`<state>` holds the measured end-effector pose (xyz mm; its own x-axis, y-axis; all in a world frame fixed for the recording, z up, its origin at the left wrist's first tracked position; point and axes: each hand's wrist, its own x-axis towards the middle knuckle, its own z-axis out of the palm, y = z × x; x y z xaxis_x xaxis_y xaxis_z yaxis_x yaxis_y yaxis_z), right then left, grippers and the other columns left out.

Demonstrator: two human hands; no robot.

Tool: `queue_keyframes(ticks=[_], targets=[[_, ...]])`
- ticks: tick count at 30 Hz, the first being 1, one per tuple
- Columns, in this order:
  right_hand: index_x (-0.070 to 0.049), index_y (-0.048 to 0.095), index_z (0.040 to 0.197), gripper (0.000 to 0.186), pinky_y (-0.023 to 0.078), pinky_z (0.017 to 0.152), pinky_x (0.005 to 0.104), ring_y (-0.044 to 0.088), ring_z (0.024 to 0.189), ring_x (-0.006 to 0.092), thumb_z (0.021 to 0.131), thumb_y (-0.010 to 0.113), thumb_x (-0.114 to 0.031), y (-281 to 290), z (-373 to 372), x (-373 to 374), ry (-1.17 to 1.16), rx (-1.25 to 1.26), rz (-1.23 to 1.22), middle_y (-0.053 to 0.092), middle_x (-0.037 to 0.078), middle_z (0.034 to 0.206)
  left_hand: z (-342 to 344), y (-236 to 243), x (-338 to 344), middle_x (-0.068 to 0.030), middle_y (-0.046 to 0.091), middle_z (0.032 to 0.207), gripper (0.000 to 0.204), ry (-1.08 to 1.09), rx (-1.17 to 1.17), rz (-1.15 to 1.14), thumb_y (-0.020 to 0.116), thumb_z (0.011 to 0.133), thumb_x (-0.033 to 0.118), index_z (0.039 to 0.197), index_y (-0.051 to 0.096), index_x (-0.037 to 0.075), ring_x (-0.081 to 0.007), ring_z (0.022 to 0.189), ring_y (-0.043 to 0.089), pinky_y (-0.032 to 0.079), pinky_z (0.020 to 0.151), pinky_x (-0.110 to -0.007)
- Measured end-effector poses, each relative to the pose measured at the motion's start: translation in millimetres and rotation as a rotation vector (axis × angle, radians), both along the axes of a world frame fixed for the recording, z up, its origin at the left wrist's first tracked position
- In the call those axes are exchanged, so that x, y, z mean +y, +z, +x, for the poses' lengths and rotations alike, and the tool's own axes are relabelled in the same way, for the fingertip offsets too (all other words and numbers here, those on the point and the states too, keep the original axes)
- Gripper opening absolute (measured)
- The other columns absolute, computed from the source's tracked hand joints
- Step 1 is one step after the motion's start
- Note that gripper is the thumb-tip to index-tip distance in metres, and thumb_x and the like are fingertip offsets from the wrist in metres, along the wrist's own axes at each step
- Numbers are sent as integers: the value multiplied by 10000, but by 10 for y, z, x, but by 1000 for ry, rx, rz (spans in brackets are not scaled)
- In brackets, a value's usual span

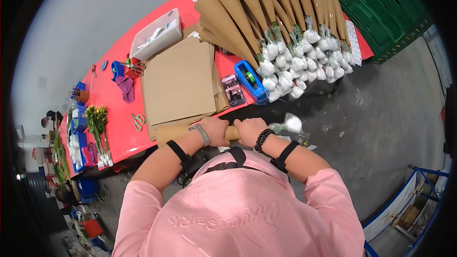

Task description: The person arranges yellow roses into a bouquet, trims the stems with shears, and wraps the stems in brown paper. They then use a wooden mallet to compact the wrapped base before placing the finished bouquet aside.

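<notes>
In front of my body lies a bouquet rolled in brown kraft paper (232,133), held level across me. My left hand (215,130) is closed around the paper roll, and close beside it my right hand (251,131) grips the roll nearer the stem end. Past my right hand sticks out the stem end, wrapped in clear film with a white bulb-like bag (293,123). What the paper encloses is hidden. Just beyond my hands, a stack of kraft paper sheets (178,83) rests on the red table (119,135).
Several finished kraft-wrapped bouquets (247,0) lie fanned at the far right, white ends toward me. A blue tape dispenser (254,88) and a phone (233,90) sit at the table edge. Green-handled scissors (138,122), yellow flowers (96,116), a white bin (157,33) and green crates (366,14) surround.
</notes>
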<state>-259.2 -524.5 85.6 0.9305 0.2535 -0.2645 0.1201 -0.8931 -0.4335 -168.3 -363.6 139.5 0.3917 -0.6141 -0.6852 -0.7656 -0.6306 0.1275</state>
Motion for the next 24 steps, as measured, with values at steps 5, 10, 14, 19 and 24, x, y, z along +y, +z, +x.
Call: queue_keyframes(ticks=[5, 10, 14, 19, 24], targets=[[-97, 671, 886, 248, 580, 716, 449, 737, 845, 301, 766, 771, -290, -192, -13, -79, 137, -354, 42, 733, 109, 858, 97, -360, 228, -197, 754, 996, 604, 334, 586, 21, 763, 727, 516, 1084, 729, 31, -361, 978, 723, 560, 863, -411], [-39, 755, 941, 382, 591, 737, 413, 744, 777, 290, 741, 790, -363, -191, 89, -119, 91, 282, 150, 762, 162, 887, -249, -115, -12, -122, 753, 925, 482, -53, -111, -60, 750, 773, 464, 1065, 691, 84, -302, 922, 735, 539, 816, -452], [-5, 752, 976, 420, 567, 711, 382, 729, 767, 237, 782, 811, -373, -249, 228, -274, 102, 495, 455, 760, 150, 886, -310, -82, -8, -128, 743, 913, 442, -45, -109, -89, 757, 779, 420, 1046, 666, 80, -319, 915, 729, 561, 794, -466], [-25, 741, 1002, 308, 566, 802, 397, 730, 896, 294, 900, 731, -315, -716, 730, -990, -572, -94, 537, 761, 161, 954, -397, -112, 582, -159, 733, 922, 425, 249, -104, -58, 774, 756, 375, 1041, 658, 83, -350, 919, 719, 578, 790, -484], [-100, 698, 1180, 334, 551, 917, 434, 705, 1034, 357, 923, 693, -314, -1298, 1081, -1233, -766, -85, 341, 749, 155, 1084, -587, 137, 1089, -181, 723, 877, 470, 508, -144, -77, 797, 723, 402, 1046, 666, 87, -375, 891, 712, 573, 781, -488]])
